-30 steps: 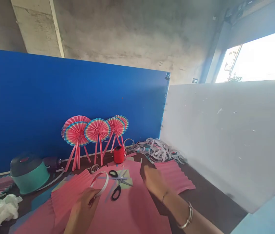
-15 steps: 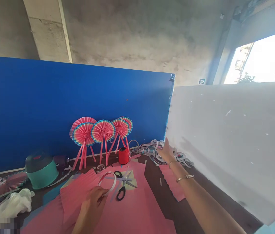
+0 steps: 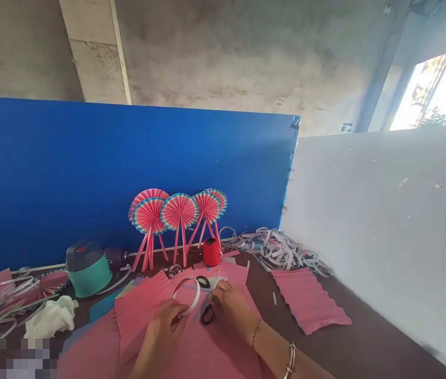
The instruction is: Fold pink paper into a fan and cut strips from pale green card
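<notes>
My left hand point(image 3: 162, 331) is closed on the lower end of a curved white strip point(image 3: 188, 295) that loops up over the pink pleated paper point(image 3: 144, 310). My right hand point(image 3: 230, 310) rests just right of it, fingers curled over the black-handled scissors point(image 3: 206, 308) lying on the pink sheet; whether it grips them is unclear. Several finished pink paper fans point(image 3: 179, 213) on pink sticks lean against the blue board behind.
A red thread spool point(image 3: 211, 252) stands behind the scissors. A teal pot with a dark lid point(image 3: 87, 268) sits at the left, white crumpled plastic point(image 3: 51, 317) before it. A heap of white strips point(image 3: 281, 250) and another pink pleated sheet point(image 3: 309, 301) lie right, by the white board point(image 3: 384, 231).
My right hand reached out to the heap of white strips at the right, then came back to the scissors. My left hand kept hold of the white strip. The view shifted left.
</notes>
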`<state>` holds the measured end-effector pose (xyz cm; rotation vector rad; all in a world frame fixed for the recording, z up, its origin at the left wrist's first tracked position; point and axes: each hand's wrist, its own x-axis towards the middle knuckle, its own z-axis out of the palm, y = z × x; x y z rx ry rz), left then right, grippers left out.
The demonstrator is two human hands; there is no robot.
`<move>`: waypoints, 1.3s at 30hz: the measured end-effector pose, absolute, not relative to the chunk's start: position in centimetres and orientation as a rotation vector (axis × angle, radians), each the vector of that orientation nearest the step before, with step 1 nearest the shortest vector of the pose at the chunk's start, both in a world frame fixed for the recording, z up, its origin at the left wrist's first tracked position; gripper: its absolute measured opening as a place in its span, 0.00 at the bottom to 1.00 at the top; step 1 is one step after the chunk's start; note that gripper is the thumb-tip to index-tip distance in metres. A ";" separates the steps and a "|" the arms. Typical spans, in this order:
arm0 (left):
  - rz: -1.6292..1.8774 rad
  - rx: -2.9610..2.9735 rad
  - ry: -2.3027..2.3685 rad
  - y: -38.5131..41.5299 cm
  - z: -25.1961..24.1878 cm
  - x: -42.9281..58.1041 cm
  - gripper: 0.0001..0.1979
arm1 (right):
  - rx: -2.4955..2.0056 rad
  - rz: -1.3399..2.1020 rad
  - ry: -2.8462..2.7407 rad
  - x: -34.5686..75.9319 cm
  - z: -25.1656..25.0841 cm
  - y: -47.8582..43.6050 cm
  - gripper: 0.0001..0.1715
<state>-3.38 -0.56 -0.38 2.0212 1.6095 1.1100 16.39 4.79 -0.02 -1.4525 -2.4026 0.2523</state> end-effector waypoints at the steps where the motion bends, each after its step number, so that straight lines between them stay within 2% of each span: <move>1: 1.115 2.019 1.611 -0.6 -0.4 -3.3 0.10 | -1.434 0.239 -2.400 16.4 -0.1 4.8 0.11; 7: 1.143 2.017 1.590 -0.6 -0.6 -3.1 0.11 | -1.339 0.213 -2.422 16.7 0.1 4.2 0.08; 11: 1.195 1.997 1.525 -0.4 -1.0 -3.2 0.13 | -1.146 0.278 -2.564 17.0 0.1 3.7 0.11; 15: 1.220 1.969 1.540 -0.2 -1.2 -3.1 0.10 | -1.240 0.179 -2.552 17.7 -0.1 4.3 0.06; 20: 1.256 1.898 1.468 -0.5 -1.1 -2.8 0.10 | -1.362 0.132 -2.503 18.5 0.1 4.9 0.09; 26: 1.054 1.951 1.388 -0.9 -0.9 -2.5 0.10 | -1.394 0.172 -2.521 18.3 0.2 4.6 0.06; 31: 0.834 2.125 1.376 -1.0 -0.5 -2.4 0.11 | -1.402 0.207 -2.522 18.5 0.6 4.4 0.10; 39: 0.747 2.220 1.359 -1.7 0.6 -2.0 0.10 | -1.413 0.254 -2.389 18.6 0.8 4.3 0.08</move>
